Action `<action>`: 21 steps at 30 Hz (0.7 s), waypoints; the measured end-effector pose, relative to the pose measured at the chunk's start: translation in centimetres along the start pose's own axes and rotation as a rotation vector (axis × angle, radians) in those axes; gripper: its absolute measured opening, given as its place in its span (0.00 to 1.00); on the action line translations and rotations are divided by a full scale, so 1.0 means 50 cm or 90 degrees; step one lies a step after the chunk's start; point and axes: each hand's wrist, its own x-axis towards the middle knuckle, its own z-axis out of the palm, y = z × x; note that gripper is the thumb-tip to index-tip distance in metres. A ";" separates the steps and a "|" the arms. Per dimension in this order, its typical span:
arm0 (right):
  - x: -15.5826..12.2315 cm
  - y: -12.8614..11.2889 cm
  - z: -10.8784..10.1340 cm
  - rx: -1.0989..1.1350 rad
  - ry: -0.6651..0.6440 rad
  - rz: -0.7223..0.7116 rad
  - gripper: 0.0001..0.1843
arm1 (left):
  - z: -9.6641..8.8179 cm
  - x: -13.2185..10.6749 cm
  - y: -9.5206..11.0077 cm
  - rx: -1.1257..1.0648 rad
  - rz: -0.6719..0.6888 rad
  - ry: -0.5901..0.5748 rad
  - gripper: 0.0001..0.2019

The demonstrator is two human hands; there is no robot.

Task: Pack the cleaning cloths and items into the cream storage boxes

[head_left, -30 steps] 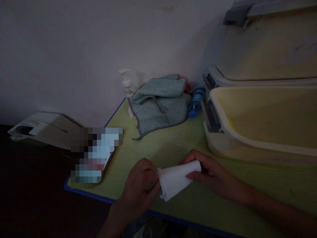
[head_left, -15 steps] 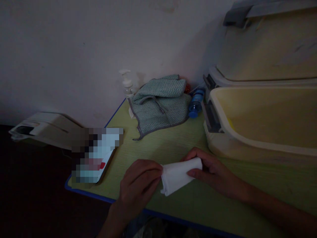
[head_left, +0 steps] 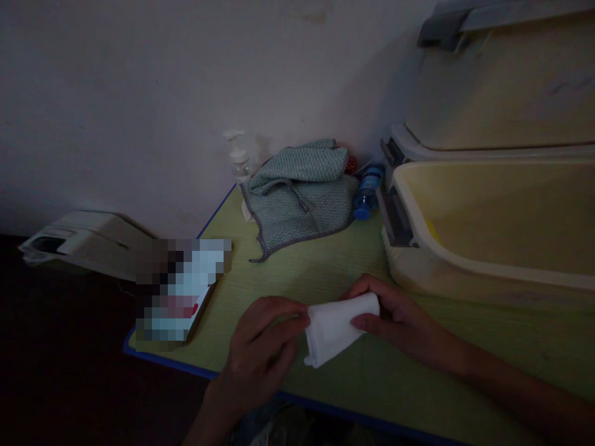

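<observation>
A folded white cloth (head_left: 341, 328) is held just above the front of the table, with its loose layered edge facing left. My right hand (head_left: 388, 316) grips the cloth's right end, thumb in front and the other fingers behind. At the upper left corner, the fingertips of my left hand (head_left: 264, 344) are closed against the cloth; part of that grip is hidden. Beyond both hands lies a crumpled grey-green textured towel (head_left: 304, 198) with a dark edging.
To the right stands a cream plastic bin (head_left: 465, 282) with its lid (head_left: 502, 93) raised. A small blue-capped bottle (head_left: 368, 192) and a clear pump bottle (head_left: 240, 162) flank the towel. A pixelated flat object (head_left: 186, 297) lies at the table's (head_left: 260, 288) left edge.
My left fingers have shifted slightly right and up along the cloth's left edge, and the lower fingers have loosened a little. My right hand keeps its hold.
</observation>
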 end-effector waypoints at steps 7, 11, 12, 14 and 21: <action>-0.001 -0.009 -0.003 0.028 -0.029 0.036 0.16 | 0.003 0.001 -0.012 0.014 0.024 -0.028 0.07; 0.000 -0.014 -0.008 0.054 -0.040 0.057 0.19 | -0.001 0.010 -0.008 -0.019 0.064 -0.050 0.07; 0.000 -0.014 -0.009 0.062 -0.044 0.059 0.20 | -0.002 0.011 -0.006 -0.025 0.071 -0.054 0.07; 0.001 -0.014 -0.013 0.076 -0.059 0.066 0.20 | -0.004 0.013 -0.003 -0.033 0.076 -0.066 0.08; 0.003 -0.017 -0.022 0.070 -0.113 0.073 0.17 | -0.003 0.009 0.003 -0.016 0.112 -0.112 0.10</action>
